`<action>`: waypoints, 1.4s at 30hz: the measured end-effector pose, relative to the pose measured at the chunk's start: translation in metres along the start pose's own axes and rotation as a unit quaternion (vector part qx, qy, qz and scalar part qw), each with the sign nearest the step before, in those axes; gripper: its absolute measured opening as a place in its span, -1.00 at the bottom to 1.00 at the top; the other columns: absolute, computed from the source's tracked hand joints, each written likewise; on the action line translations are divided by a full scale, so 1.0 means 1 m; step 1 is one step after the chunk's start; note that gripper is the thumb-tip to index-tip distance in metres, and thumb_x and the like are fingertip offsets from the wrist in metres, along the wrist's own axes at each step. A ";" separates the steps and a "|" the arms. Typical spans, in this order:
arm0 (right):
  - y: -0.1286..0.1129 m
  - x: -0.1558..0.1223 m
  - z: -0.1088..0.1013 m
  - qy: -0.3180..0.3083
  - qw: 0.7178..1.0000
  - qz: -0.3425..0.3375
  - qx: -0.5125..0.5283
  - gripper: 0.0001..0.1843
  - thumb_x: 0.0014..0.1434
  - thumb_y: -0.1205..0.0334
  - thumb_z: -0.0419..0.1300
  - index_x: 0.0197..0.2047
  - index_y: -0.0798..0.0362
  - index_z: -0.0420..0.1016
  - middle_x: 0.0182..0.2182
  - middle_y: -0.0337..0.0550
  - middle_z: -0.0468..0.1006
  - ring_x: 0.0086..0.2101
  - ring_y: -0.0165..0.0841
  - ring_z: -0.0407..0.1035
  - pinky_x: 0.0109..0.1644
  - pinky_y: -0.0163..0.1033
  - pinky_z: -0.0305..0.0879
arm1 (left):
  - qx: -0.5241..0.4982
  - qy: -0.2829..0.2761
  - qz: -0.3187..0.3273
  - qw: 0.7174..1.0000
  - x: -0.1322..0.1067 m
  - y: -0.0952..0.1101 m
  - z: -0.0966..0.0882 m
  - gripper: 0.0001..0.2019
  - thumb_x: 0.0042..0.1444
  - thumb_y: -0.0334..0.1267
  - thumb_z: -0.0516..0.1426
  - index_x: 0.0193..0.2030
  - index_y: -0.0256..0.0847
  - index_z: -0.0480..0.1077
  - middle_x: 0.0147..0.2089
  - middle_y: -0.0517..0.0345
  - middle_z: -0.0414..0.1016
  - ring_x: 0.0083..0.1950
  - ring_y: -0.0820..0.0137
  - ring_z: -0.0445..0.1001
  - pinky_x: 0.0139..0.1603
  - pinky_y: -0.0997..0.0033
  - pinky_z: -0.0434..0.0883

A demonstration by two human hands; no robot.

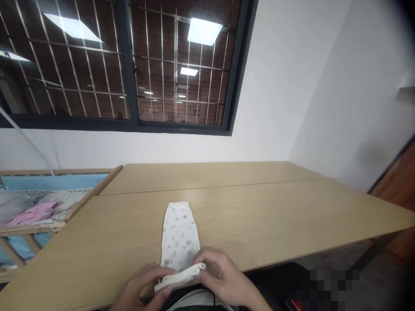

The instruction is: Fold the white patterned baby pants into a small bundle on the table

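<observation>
A white baby garment (180,233) with a small green and pink print lies lengthwise on the table, in a narrow folded strip that tapers toward its far end. Its near end is raised and doubled over into a thick fold at the table's front edge. My left hand (142,287) pinches the left end of that fold between thumb and fingers. On the right end, my right hand (223,274) grips the same fold, fingers on top and thumb in front. Whether the garment is trousers or a top, I cannot tell.
The wooden table (259,207) reaches back to the white wall, under a barred window (181,65). At the left stands a wooden crib (87,201) with blue lining and a pink cloth (35,214) inside. A dark seat (279,276) is below the front edge.
</observation>
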State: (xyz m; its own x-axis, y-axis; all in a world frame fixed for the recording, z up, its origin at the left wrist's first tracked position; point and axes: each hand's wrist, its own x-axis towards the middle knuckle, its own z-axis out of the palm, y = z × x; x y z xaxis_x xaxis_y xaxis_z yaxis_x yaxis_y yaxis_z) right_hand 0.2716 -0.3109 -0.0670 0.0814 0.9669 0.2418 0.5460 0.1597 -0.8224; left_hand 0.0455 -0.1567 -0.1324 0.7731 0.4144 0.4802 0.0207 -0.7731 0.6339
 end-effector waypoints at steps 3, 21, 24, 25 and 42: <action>0.009 0.029 -0.012 0.048 0.998 -0.024 0.034 -0.80 0.27 0.11 0.24 -0.17 0.06 0.53 -0.24 -0.13 0.54 -0.22 -0.31 0.40 -0.12 -0.23 0.31 | -0.005 0.018 -0.058 0.998 0.037 0.005 -0.022 -0.75 0.26 -0.06 0.17 0.02 0.01 0.52 -0.02 0.20 0.62 0.00 0.35 0.58 0.08 0.45 0.50; 0.151 0.202 -0.021 0.157 0.972 0.164 0.067 -0.70 0.01 0.28 0.32 -0.17 0.05 0.38 -0.41 -0.28 0.43 -0.43 -0.39 0.35 -0.34 -0.30 0.30 | 0.104 0.037 -0.232 0.966 0.197 -0.102 0.011 -0.67 0.15 -0.28 0.13 0.04 -0.33 0.44 0.02 -0.17 0.58 0.03 0.14 0.54 0.05 0.24 0.41; 0.153 0.203 -0.023 0.156 0.974 0.163 0.006 -0.73 0.09 0.25 0.27 -0.12 0.08 0.40 -0.23 -0.13 0.48 -0.30 -0.33 0.41 -0.21 -0.23 0.37 | 0.140 0.039 -0.226 0.963 0.187 -0.085 0.007 -0.60 0.19 -0.24 0.11 0.14 -0.36 0.39 0.13 -0.25 0.50 0.19 0.06 0.44 0.20 0.14 0.33; 0.149 0.201 -0.024 0.164 0.975 0.150 -0.020 -0.71 0.13 0.22 0.25 -0.08 0.09 0.40 -0.13 -0.05 0.48 -0.23 -0.30 0.43 -0.13 -0.19 0.39 | 0.148 0.036 -0.215 0.965 0.178 -0.074 0.006 -0.58 0.21 -0.20 0.11 0.16 -0.35 0.37 0.17 -0.24 0.47 0.24 0.05 0.39 0.25 0.12 0.29; 0.062 0.122 0.032 -0.303 0.921 -0.136 -0.202 -0.41 0.47 -0.12 -0.20 0.48 -0.20 0.02 0.46 -0.25 -0.03 0.44 -0.31 -0.21 0.49 -0.08 -0.32 | 0.366 0.032 -0.064 0.928 0.038 0.000 0.107 -0.55 0.30 0.02 0.01 0.05 -0.22 0.54 0.08 -0.25 0.55 0.12 -0.11 0.45 0.16 -0.20 0.35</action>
State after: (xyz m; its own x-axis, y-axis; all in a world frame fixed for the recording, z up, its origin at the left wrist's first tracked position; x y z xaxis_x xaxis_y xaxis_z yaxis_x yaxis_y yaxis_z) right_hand 0.2883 -0.1767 -0.1051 -0.5187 0.8547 -0.0213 0.7525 0.4446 -0.4858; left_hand 0.1425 -0.1925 -0.1790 0.6964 0.5344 0.4789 0.5523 -0.8253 0.1177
